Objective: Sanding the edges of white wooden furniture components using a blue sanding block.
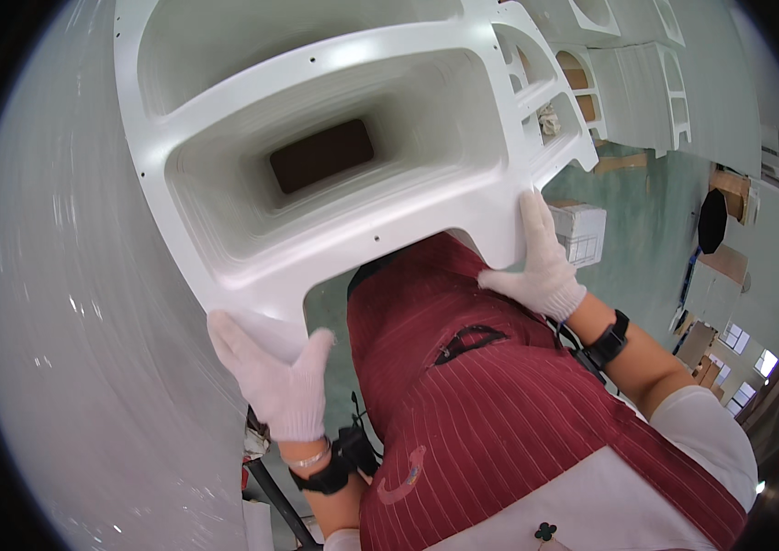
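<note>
A large white moulded shelf unit point(376, 238) fills the upper middle in front of me. It has deep rounded compartments, small holes along its rim and a notch cut in its near edge. A dark rectangular opening point(322, 156) shows at the back of the nearest compartment. In a white knit glove, my left hand point(279, 378) grips the near left leg, its thumb at the inner edge and its fingers along the outer side. My right hand point(539, 262), gloved the same way, grips the near right leg with fingers up its outer side and thumb toward the notch.
To the left runs a glossy pale grey surface point(86, 321). More white moulded units point(633, 96) stand at the upper right. On the green floor point(646, 202) sits a white box point(582, 231). Cardboard boxes point(729, 262) are farther right.
</note>
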A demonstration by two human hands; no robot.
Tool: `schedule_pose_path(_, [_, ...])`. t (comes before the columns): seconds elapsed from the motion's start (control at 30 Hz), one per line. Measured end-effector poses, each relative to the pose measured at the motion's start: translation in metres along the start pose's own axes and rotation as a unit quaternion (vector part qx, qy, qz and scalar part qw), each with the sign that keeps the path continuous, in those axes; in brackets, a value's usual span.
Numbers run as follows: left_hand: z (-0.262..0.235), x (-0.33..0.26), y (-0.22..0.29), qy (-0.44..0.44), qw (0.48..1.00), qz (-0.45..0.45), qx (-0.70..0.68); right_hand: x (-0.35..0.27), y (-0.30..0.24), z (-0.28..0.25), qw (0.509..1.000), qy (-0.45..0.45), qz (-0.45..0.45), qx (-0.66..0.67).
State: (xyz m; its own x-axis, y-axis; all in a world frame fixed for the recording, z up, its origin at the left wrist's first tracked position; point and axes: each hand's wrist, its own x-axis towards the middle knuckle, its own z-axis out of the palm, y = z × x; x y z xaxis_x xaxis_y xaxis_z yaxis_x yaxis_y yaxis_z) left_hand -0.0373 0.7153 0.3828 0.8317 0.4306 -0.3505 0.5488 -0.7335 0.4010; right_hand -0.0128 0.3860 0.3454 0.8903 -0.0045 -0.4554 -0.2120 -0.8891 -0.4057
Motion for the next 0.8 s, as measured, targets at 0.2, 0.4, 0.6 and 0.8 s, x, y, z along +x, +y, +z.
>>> schedule_pose_path(0.2, [0.007, 0.010, -0.012, 0.046, 0.993, -0.021, 0.103, 0.000, -0.020, 0.028, 0.993, 0.102, -0.053, -0.025])
schedule_pose_path(0.4, [0.002, 0.016, -0.009, 0.046, 0.992, -0.006, 0.114, 0.005, -0.032, 0.020, 0.996, 0.053, -0.006, -0.067])
schedule_pose_path(0.6, [0.010, 0.016, -0.022, 0.073, 0.992, 0.030, 0.102, 0.004, -0.053, 0.001, 0.991, -0.021, 0.039, -0.124])
schedule_pose_path(0.8, [-0.009, 0.015, -0.016, 0.021, 0.992, 0.028, 0.122, 0.001, -0.028, -0.024, 0.991, -0.072, -0.044, -0.103])
